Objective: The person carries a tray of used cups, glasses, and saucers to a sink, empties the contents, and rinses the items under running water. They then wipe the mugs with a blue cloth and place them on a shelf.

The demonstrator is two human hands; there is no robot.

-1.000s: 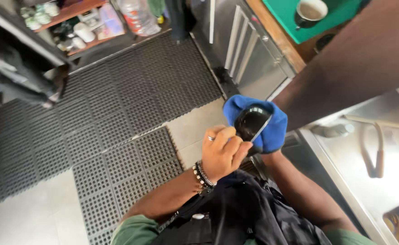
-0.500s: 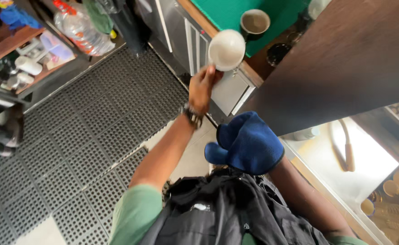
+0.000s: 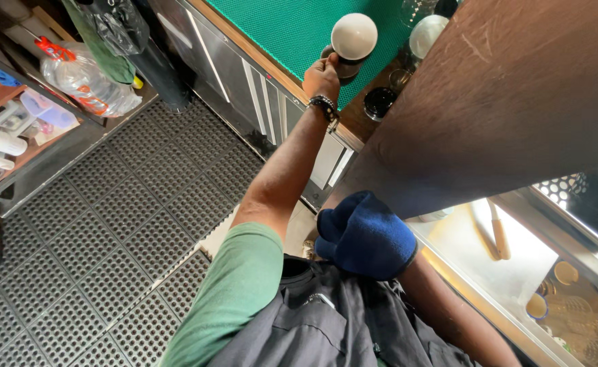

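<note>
Floor mat (image 3: 101, 224): we see black rubber grid at far left, under a shelf of bottles.
Left hand (image 3: 322, 75): our arm is stretched out, fingers closed on the white cup (image 3: 354, 36), held bottom-up just over a dark saucer on the green mat (image 3: 292, 30).
Relation: the cup lies just beyond the knuckles, above the counter; the left hand is far nearer it.
Right hand (image 3: 370, 238): it is wrapped in a blue cloth near our chest; we cannot tell its clench.
Change: half a second ago the cup hung short of the counter; now it is over the mat.
</note>
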